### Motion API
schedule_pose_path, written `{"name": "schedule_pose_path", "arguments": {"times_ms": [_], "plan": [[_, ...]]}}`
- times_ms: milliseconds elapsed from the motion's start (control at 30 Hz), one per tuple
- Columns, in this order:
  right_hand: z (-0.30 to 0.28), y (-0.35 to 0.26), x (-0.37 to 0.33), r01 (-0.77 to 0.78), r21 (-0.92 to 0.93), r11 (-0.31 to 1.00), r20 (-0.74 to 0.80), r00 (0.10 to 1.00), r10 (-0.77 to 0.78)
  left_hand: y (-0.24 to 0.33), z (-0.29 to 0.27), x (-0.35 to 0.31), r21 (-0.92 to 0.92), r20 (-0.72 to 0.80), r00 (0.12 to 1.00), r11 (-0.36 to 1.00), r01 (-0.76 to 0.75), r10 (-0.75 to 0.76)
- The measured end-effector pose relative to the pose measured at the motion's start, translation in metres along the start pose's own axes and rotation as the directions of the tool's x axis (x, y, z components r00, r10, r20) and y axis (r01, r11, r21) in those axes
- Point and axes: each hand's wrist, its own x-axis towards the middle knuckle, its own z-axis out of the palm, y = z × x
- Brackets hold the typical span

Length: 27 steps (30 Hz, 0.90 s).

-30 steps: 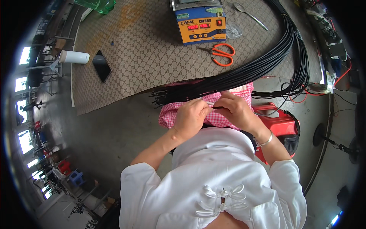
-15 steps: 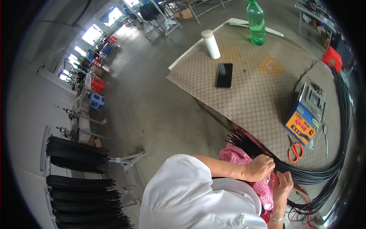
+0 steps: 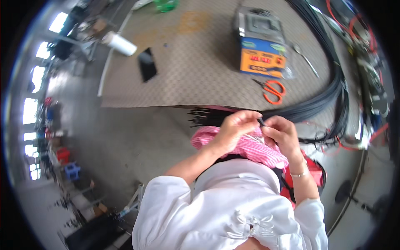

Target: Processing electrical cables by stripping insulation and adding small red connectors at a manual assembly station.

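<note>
My left hand [image 3: 234,130] and my right hand [image 3: 283,134] meet over my lap, fingertips pinched together. Between them is a short, thin black piece [image 3: 261,122], possibly a cable end; its exact kind is too small to make out. Just behind the hands a thick bundle of black cables [image 3: 308,110] runs along the table's near edge, its loose ends [image 3: 204,116] sticking out to the left. Pink checked cloth [image 3: 250,151] lies across my lap under both hands. Orange-handled snips [image 3: 273,91] rest on the table beyond the bundle.
The patterned table [image 3: 200,79] carries a blue-and-orange box [image 3: 263,58], a spoon [image 3: 307,62], a black phone [image 3: 147,65], a white bottle [image 3: 121,43] and a green bottle [image 3: 166,4]. Red cables [image 3: 352,146] hang at the right. Stools [image 3: 71,171] stand far left.
My view has swung to the right and down toward the table. My hands have come off the cable bundle toward me and now meet at the small black piece.
</note>
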Motion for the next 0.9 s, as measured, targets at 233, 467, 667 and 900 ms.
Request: {"name": "schedule_pose_path", "arguments": {"times_ms": [233,467,667,900], "plan": [[-0.005,0.006,-0.007,0.031,0.046,0.998,0.032,0.999,-0.033,0.001,0.004,0.002,-0.077,0.031,0.999,0.996,0.044,-0.042],[-0.001,0.009,-0.006,0.029,0.079,0.996,0.07,0.997,-0.034,-0.005,0.005,0.005,-0.217,-0.008,1.0,0.976,0.015,-0.017],[0.003,0.014,-0.002,0.053,0.214,0.975,0.001,0.999,-0.054,-0.011,0.013,0.017,-0.532,0.043,0.999,0.846,0.025,-0.002],[0.001,0.023,0.002,0.117,0.304,0.945,-0.043,0.993,-0.109,-0.019,0.013,0.015,-0.243,0.013,1.0,0.97,-0.006,0.009]]}}
